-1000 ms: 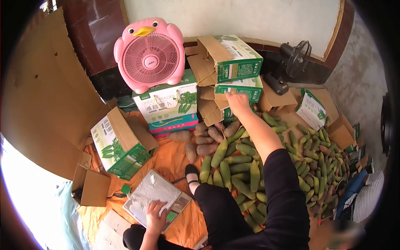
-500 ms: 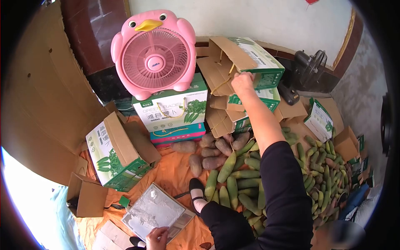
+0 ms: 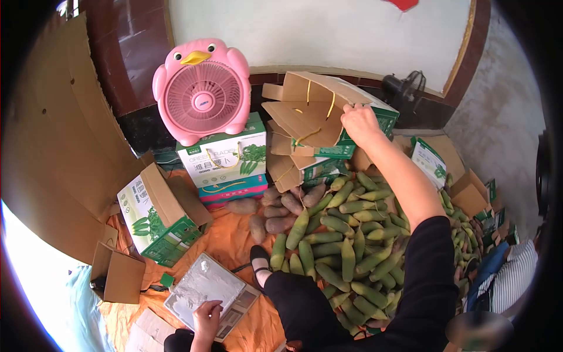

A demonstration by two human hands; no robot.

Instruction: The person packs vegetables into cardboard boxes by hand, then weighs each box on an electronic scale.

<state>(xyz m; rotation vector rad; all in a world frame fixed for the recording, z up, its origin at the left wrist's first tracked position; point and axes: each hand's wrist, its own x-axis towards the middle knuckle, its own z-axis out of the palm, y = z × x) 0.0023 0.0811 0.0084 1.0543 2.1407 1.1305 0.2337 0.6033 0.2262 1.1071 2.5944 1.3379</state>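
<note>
My right hand [image 3: 361, 121] is closed on the edge of an open cardboard box [image 3: 387, 120] at the top of a stack. The box lies on its side, its brown flaps and yellow cord handles facing left. At the bottom, my left hand [image 3: 207, 317] hovers over or rests at the near edge of a flat scale [image 3: 205, 287] with a silvery, plastic-covered top. Its fingers are curled, and whatever they may hold is too small to make out. Green radishes [image 3: 349, 258] lie heaped below my right arm, beside several purplish ones [image 3: 280, 224].
A pink penguin-shaped fan [image 3: 202, 97] stands on a radish box [image 3: 226, 158] above a teal and pink box [image 3: 234, 190]. An open box [image 3: 158, 211] and a small brown box [image 3: 120, 273] are at left. A black fan [image 3: 404, 91] stands behind. Another person's striped clothing [image 3: 513, 278] shows at right.
The view has shifted. My right hand has moved with the top box, which is now tilted over the stack, its flaps changed in angle. My left hand has moved slightly over the scale.
</note>
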